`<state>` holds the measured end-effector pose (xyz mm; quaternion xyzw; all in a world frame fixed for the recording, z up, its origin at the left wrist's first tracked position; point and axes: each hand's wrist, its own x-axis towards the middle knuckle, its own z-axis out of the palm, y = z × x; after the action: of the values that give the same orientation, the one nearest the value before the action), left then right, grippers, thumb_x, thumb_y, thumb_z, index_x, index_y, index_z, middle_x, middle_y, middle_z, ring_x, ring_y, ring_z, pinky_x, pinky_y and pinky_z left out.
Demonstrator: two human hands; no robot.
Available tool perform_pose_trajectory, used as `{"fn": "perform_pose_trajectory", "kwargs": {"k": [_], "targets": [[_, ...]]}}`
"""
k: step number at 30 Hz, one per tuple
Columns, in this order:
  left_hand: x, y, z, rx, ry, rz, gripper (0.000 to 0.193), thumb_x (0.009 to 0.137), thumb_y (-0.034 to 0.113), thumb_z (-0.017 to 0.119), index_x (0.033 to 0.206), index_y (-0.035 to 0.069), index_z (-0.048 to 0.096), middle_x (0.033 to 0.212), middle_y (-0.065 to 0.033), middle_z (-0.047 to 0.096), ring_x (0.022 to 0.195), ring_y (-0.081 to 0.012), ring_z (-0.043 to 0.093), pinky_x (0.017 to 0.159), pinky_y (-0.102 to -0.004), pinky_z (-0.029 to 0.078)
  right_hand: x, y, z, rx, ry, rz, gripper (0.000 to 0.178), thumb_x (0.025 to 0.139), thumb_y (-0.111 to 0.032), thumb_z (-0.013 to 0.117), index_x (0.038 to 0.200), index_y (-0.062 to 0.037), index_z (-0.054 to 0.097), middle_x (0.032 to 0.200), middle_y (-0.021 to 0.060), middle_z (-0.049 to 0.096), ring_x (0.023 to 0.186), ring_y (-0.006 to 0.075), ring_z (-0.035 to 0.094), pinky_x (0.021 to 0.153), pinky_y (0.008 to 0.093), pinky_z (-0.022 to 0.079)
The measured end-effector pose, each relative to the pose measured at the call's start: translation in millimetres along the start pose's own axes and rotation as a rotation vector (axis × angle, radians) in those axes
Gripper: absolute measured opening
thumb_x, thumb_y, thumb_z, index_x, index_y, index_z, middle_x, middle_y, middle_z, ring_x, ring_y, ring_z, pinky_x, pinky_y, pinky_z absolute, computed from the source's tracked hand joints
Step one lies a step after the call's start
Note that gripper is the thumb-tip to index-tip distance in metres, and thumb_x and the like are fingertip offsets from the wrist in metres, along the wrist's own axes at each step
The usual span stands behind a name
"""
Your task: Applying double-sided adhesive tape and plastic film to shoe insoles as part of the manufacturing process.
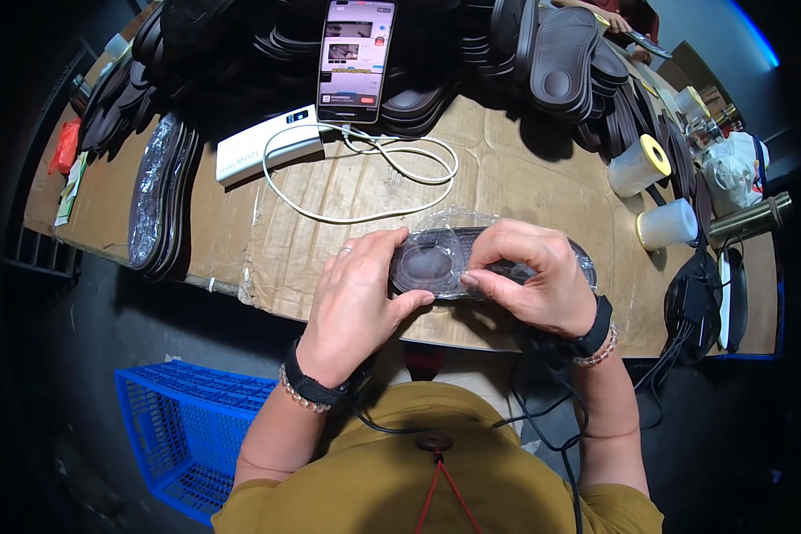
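Note:
A dark brown shoe sole [427, 263] lies crosswise near the table's front edge, with clear plastic film [458, 219] around it that rises loosely along its far side. My left hand [353, 289] grips the sole's left end, thumb on the near edge and fingers at the far edge. Over the middle of the sole, my right hand [543, 278] is closed in a pinch on the film, thumb against forefinger. It hides much of the sole's right half.
A phone [354, 62] stands upright at the back, cabled to a white power bank [271, 147]. Piled soles [561, 67] line the back; a wrapped stack [162, 196] lies left. Film rolls [667, 224] stand right. A blue crate [187, 427] sits below. Another person's hand [614, 22] shows at far right.

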<state>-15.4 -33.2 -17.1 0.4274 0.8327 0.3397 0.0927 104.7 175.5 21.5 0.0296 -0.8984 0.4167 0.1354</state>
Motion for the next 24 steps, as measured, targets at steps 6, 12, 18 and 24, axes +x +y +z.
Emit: {"fn": "perform_pose_trajectory", "kwargs": {"k": [6, 12, 18, 24], "targets": [[13.3, 6.1, -20.1, -0.212, -0.010, 0.037, 0.063, 0.082, 0.015, 0.086, 0.140, 0.007, 0.064, 0.140, -0.0227, 0.062, 0.132, -0.0395, 0.059, 0.111, -0.0436, 0.048, -6.3, 4.9, 9.7, 0.099, 0.037, 0.061, 0.013, 0.094, -0.009, 0.072, 0.099, 0.0008, 0.064, 0.087, 0.0149, 0.071, 0.082, 0.0316, 0.073, 0.075, 0.0376, 0.057], [35.4, 23.5, -38.3, 0.101, 0.022, 0.355, 0.045, 0.087, 0.010, 0.079, 0.131, 0.018, 0.070, 0.153, -0.0178, 0.052, 0.148, -0.0430, 0.041, 0.119, -0.0533, 0.036, -6.4, 5.0, 12.4, 0.130, 0.006, 0.051, 0.013, 0.097, -0.009, 0.068, 0.104, 0.0007, 0.061, 0.086, 0.0160, 0.069, 0.082, 0.0314, 0.072, 0.076, 0.0379, 0.056], [58.6, 30.5, -39.1, 0.184, -0.004, 0.460, 0.013, 0.087, 0.012, 0.080, 0.098, 0.011, 0.073, 0.146, -0.0100, 0.059, 0.150, -0.0404, 0.041, 0.120, -0.0542, 0.034, -8.6, -2.1, 9.5, 0.153, 0.022, 0.093, 0.011, 0.100, -0.010, 0.064, 0.103, 0.0002, 0.059, 0.080, 0.0157, 0.066, 0.074, 0.0327, 0.069, 0.070, 0.0392, 0.054], [61.1, 25.0, -30.6, 0.034, -0.006, 0.411, 0.010, 0.085, 0.013, 0.080, 0.090, 0.009, 0.073, 0.138, -0.0079, 0.067, 0.147, -0.0396, 0.046, 0.118, -0.0525, 0.038, -9.8, -5.6, 9.4, 0.106, -0.009, 0.137, 0.010, 0.102, -0.010, 0.063, 0.103, -0.0010, 0.059, 0.076, 0.0154, 0.064, 0.069, 0.0369, 0.065, 0.067, 0.0409, 0.052]]}}
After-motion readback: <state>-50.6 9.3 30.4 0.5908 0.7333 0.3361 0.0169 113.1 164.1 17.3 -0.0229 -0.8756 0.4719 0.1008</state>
